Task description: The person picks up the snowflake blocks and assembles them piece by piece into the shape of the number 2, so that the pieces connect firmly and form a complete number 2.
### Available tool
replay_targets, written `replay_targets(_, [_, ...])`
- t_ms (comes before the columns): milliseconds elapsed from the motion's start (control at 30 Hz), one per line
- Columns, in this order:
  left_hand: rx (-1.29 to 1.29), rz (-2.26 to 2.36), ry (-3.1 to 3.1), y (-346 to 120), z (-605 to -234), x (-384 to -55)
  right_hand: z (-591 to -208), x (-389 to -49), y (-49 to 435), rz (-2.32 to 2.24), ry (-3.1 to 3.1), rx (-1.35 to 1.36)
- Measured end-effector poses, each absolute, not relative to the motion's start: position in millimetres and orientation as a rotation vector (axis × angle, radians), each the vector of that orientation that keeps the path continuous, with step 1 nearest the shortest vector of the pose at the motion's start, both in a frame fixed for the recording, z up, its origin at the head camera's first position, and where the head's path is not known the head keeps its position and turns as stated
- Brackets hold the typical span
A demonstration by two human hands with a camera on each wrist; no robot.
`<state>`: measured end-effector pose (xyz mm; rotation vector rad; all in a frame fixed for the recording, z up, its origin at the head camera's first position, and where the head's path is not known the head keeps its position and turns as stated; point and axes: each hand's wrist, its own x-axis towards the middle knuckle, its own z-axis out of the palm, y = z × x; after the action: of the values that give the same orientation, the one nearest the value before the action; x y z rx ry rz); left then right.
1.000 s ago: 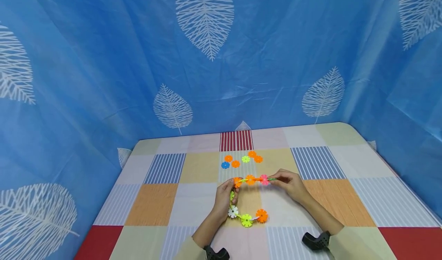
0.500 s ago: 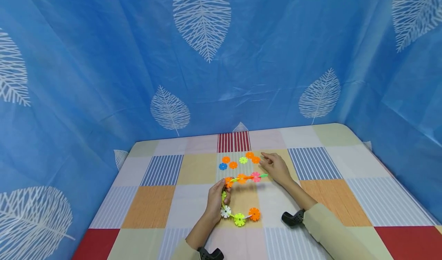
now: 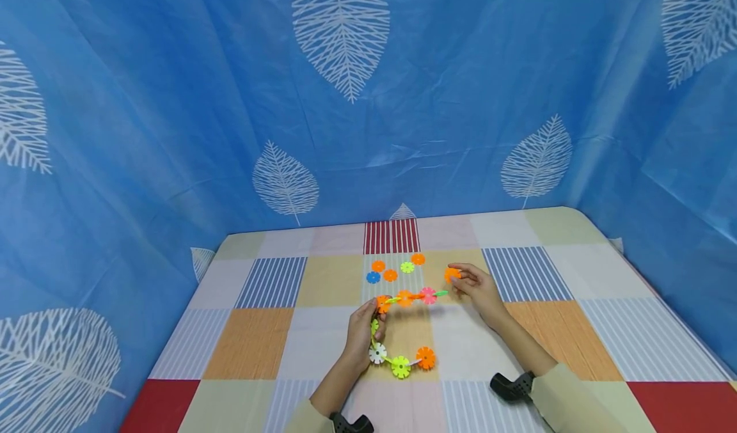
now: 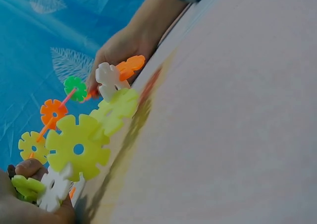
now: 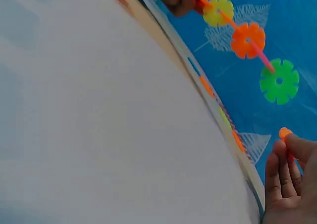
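Observation:
My left hand [image 3: 360, 336] grips a C-shaped chain of notched plastic flower discs [image 3: 400, 367] slotted into one another, in orange, yellow-green, white, pink and green. A green disc [image 5: 279, 83] forms its upper free end, and an orange disc [image 3: 426, 358] ends the lower side. Between thumb and fingers, my right hand [image 3: 482, 293] pinches a single orange flower disc [image 3: 452, 275]. That piece is apart from the chain, just right of the green end. In the right wrist view only a bit of it shows past the fingertips.
Beyond the chain, loose discs lie on the patchwork cloth [image 3: 322, 330]: a blue one [image 3: 373, 277], a yellow-green one [image 3: 407, 267] and several orange ones, such as one farthest back [image 3: 418, 259]. A blue leaf-print curtain [image 3: 403, 151] hangs behind and along the sides.
My right hand let go of the chain's green end, reached to the loose discs and picked up an orange one, bringing it back toward the chain. My left hand keeps its grip, shifted slightly left.

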<state>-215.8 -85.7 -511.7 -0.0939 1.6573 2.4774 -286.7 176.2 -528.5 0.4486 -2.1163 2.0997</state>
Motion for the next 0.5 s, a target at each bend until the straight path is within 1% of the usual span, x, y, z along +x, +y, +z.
replay_targets(100, [-0.111,2.478,1.667,-85.7,-511.8,-216.4,-525.3,-268.5,179.1,2.268,-2.023,0.482])
replay_targets(200, [-0.119,2.479,1.689,-85.6,-512.5,-217.9,-522.0,-258.3,178.6,2.33,-1.993,0.497])
replay_targets(500, [-0.123,2.409,1.76,-82.4,-513.1,-216.7,-524.5,-250.6,178.6,2.433,-1.937,0.525])
